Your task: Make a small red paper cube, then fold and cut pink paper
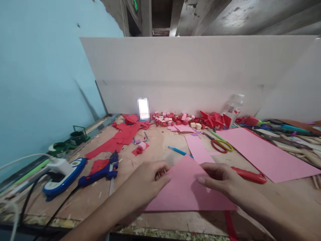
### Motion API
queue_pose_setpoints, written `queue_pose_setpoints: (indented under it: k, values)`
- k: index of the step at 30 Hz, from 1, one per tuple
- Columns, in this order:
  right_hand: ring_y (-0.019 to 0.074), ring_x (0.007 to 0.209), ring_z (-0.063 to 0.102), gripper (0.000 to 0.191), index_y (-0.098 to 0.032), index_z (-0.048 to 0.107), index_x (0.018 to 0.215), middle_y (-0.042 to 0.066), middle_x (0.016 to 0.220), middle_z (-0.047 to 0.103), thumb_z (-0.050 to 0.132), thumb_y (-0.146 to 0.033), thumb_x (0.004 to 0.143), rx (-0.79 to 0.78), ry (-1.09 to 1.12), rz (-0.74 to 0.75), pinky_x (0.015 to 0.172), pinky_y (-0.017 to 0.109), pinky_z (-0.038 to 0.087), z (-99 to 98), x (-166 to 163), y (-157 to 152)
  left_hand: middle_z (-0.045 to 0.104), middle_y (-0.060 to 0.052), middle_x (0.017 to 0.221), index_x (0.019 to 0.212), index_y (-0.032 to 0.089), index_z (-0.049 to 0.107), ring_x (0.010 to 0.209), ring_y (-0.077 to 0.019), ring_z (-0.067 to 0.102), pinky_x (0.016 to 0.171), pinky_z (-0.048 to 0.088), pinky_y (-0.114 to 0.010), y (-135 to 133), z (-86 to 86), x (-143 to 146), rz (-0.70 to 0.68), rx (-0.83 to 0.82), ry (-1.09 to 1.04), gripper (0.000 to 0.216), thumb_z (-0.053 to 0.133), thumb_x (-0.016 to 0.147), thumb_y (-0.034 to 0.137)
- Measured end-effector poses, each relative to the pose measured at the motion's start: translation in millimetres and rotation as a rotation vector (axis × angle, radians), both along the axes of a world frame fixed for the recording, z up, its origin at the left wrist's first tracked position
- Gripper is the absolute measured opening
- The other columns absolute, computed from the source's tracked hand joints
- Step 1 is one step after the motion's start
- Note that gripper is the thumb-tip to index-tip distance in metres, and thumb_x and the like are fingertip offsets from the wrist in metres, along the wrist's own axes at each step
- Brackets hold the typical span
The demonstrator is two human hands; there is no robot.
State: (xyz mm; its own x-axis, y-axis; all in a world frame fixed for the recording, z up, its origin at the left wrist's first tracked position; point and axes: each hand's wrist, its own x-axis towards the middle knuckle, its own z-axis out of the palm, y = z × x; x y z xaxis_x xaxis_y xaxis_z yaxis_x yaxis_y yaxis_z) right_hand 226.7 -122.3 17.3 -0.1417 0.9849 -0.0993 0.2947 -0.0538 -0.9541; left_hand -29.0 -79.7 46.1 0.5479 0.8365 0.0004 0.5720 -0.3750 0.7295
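A sheet of pink paper (185, 190) lies tilted over the near middle of the table, one corner pointing away from me. My left hand (155, 177) pinches its left edge, thumb on top and fingers curled beneath. At the right edge my right hand (218, 177) grips the same sheet, the thumb lying on its surface. Beyond the far corner are a blue pen-like tool (179, 151) and a strip of pink paper (198, 149). Close to my right hand is a red-handled tool (250, 175), partly hidden by the hand.
At left are a blue glue gun (100, 172) and a blue power strip (65, 177) with cables. Red paper (120, 139), small paper cubes (175, 118), a plastic bottle (234, 108) and a bright phone screen (143, 108) line the back. Scissors (222, 145) and pink sheets (271, 155) lie right.
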Motion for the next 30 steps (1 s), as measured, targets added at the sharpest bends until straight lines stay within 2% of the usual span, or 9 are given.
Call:
queue_pose_setpoints:
  k: [2, 5, 10, 17, 27, 30]
  values:
    - [0.0156, 0.062, 0.043, 0.047, -0.017, 0.066, 0.069, 0.0, 0.067, 0.053, 0.077, -0.061, 0.081, -0.006, -0.077, 0.036, 0.056, 0.027, 0.029, -2.2, 4.7, 1.5, 0.059, 0.002, 0.075, 0.078, 0.02, 0.06, 0.072, -0.0177, 0.053, 0.063, 0.032, -0.028, 0.1, 1.8, -3.1, 0.028, -0.008, -0.041, 0.02, 0.054, 0.088, 0.037]
    - [0.0141, 0.059, 0.036, 0.052, -0.018, 0.057, 0.061, -0.003, 0.061, 0.044, 0.077, -0.062, 0.079, 0.024, -0.12, -0.009, 0.053, 0.027, 0.023, -5.4, 8.1, 3.2, 0.057, 0.002, 0.075, 0.08, 0.021, 0.058, 0.071, -0.0178, 0.053, 0.061, 0.031, -0.029, 0.2, 2.1, -7.9, 0.026, -0.039, -0.046, 0.018, 0.054, 0.088, 0.036]
    - [0.0179, 0.064, 0.048, 0.037, -0.018, 0.07, 0.073, 0.001, 0.069, 0.059, 0.078, -0.053, 0.083, 0.005, -0.138, 0.033, 0.056, 0.028, 0.032, -6.8, 8.1, 2.3, 0.042, 0.006, 0.066, 0.067, 0.021, 0.042, 0.064, -0.0144, 0.043, 0.057, 0.024, -0.029, -0.1, -5.9, -12.5, -0.01, -0.063, 0.064, 0.022, 0.056, 0.083, 0.028]
    - [0.0257, 0.085, 0.062, 0.032, -0.018, 0.076, 0.093, 0.004, 0.09, 0.073, 0.069, -0.049, 0.092, 0.031, -0.202, 0.073, 0.072, 0.032, 0.043, -11.1, 12.1, 4.8, 0.041, 0.007, 0.067, 0.071, 0.022, 0.044, 0.065, -0.0137, 0.04, 0.057, 0.023, -0.029, 7.5, -18.5, -16.9, -0.029, -0.091, 0.114, 0.022, 0.057, 0.085, 0.031]
    - [0.0269, 0.089, 0.065, 0.025, -0.02, 0.075, 0.092, 0.005, 0.097, 0.076, 0.067, -0.044, 0.093, 0.057, -0.191, 0.06, 0.076, 0.034, 0.045, -12.1, 10.7, 2.3, 0.04, 0.007, 0.067, 0.07, 0.021, 0.044, 0.064, -0.0137, 0.038, 0.059, 0.023, -0.029, 2.6, -16.6, -11.3, 0.022, -0.115, 0.104, 0.023, 0.057, 0.085, 0.032]
    - [0.0247, 0.085, 0.062, 0.027, -0.02, 0.075, 0.089, 0.004, 0.092, 0.074, 0.065, -0.044, 0.094, 0.065, -0.214, 0.032, 0.072, 0.033, 0.042, -11.6, 9.9, 1.7, 0.041, 0.006, 0.07, 0.072, 0.021, 0.045, 0.066, -0.014, 0.04, 0.06, 0.023, -0.029, 0.5, -18.0, -11.1, 0.03, -0.126, 0.074, 0.022, 0.056, 0.086, 0.033]
